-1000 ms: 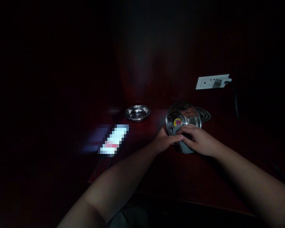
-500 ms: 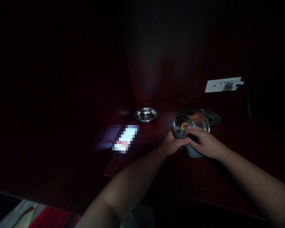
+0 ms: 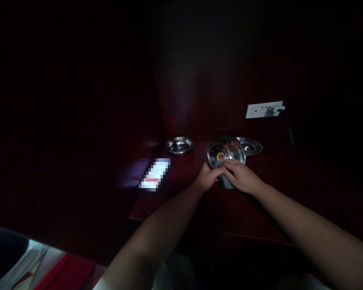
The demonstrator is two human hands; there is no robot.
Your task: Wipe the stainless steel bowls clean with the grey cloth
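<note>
A shiny steel bowl (image 3: pixel 230 151) with a round yellow and red sticker is tilted toward me above the dark red table. My left hand (image 3: pixel 208 176) grips its near left side, thumb over the rim. A grey-green textured cloth (image 3: pixel 226 181) is bunched at the rim and hangs down below it. My right hand (image 3: pixel 240 175) is closed on this cloth and presses it against the bowl; some of its fingers are hidden. Behind the bowl, to the right, lie round steel dishes or lids (image 3: pixel 251 146), partly covered by it.
A shallow steel dish (image 3: pixel 179 146) stands on the table (image 3: pixel 181 173) at the back. Left of my hands lies a lit, blurred phone-like screen (image 3: pixel 155 174) with a dark cord loop. A white wall socket (image 3: pixel 264 109) holds a plug and cable. Surroundings are very dark.
The whole view has shifted, so hands, bowl and socket appear further left. Both hands keep hold of the bowl and cloth, with little visible change in their grip.
</note>
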